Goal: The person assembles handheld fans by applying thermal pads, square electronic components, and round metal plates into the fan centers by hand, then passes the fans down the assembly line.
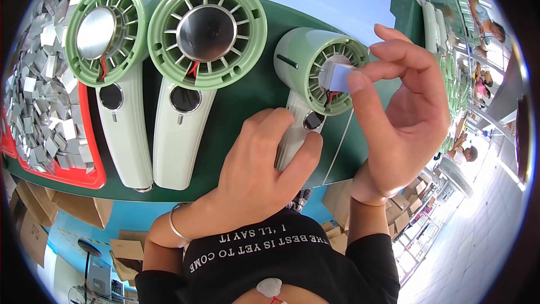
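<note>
A pale green handheld fan (329, 70) lies tilted on the table, its round vented head facing right. My left hand (264, 163) is closed around its whitish handle, below the round dark button. The thumb and forefinger of my right hand (402, 95) pinch a small, thin, pale bluish square piece (341, 77) at the centre of the fan head. Red wires show just below that piece. Left of my hands, a second fan (207, 32) with a dark shiny centre disc stands beside a third fan (97, 32) with a silver disc.
A red tray (97, 160) full of small silver square pieces (48, 95) is at the far left of the dark green table (242, 101). Several pale green fan parts (433, 28) line the right side. Cardboard boxes (84, 205) stand below the table edge. Other people (467, 152) are far off at right.
</note>
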`<state>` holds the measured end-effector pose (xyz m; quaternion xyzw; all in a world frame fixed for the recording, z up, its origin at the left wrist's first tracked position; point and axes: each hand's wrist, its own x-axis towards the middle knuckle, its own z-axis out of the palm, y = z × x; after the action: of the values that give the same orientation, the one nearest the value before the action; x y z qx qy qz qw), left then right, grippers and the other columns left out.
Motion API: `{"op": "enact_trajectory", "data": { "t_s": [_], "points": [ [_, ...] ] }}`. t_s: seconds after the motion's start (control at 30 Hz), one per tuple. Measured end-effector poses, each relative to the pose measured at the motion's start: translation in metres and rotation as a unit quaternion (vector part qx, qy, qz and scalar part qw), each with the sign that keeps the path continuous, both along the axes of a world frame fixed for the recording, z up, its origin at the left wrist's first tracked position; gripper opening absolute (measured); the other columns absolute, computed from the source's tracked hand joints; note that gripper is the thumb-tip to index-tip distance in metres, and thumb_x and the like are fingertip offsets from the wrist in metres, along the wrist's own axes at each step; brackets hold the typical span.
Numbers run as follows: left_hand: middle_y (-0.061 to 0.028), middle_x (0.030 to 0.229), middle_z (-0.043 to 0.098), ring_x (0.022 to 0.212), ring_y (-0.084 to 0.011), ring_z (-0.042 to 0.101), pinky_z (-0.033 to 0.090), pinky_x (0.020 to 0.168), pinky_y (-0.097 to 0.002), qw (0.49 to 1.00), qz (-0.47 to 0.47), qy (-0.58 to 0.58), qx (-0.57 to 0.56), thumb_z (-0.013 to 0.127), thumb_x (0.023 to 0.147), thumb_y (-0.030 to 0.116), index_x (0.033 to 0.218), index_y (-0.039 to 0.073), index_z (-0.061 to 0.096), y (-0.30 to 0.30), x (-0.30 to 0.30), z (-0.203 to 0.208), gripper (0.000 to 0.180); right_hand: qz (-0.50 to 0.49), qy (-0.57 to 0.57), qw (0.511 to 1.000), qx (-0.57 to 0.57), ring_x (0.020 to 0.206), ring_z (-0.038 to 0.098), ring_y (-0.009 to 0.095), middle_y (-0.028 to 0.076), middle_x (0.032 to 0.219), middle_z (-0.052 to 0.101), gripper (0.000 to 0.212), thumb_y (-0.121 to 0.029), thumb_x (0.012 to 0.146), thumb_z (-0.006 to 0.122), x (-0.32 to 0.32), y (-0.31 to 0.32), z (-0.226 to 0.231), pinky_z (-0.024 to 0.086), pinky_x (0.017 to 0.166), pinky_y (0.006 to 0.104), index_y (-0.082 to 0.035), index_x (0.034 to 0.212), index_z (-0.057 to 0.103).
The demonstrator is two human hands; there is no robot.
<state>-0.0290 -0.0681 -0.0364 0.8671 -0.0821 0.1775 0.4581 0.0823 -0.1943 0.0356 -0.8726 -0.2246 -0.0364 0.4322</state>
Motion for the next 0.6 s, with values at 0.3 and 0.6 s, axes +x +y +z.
{"op": "enact_trajectory", "data": {
  "t_s": [0.3, 0.6],
  "points": [
    [-0.0198, 0.116, 0.046, 0.088, -0.0291, 0.052, 0.047, 0.07, -0.0355, 1.0, -0.019, -0.008, 0.01, 0.076, 0.071, 0.0, 0.111, 0.005, 0.062, 0.0024, 0.0006, -0.0017, 0.043, 0.001, -0.003, 1.0, 0.008, 0.115, 0.059, 0.029, 0.008, 0.079, 0.066, 0.03, 0.005, 0.076, 0.071, 0.0001, -0.0009, -0.0016, 0.032, 0.113, 0.0495, 0.004, 0.105, 0.063],
    [-0.02, 0.116, 0.046, 0.088, -0.029, 0.053, 0.047, 0.07, -0.0357, 1.0, -0.019, -0.01, 0.009, 0.077, 0.071, 0.001, 0.112, 0.005, 0.062, 0.0023, -0.0005, -0.0011, 0.044, -0.001, -0.042, 0.998, -0.049, 0.116, 0.059, 0.029, 0.008, 0.079, 0.066, 0.03, 0.006, 0.076, 0.07, -0.005, 0.0001, 0.0005, 0.035, 0.11, 0.0476, 0.003, 0.105, 0.063]
  ]
}}
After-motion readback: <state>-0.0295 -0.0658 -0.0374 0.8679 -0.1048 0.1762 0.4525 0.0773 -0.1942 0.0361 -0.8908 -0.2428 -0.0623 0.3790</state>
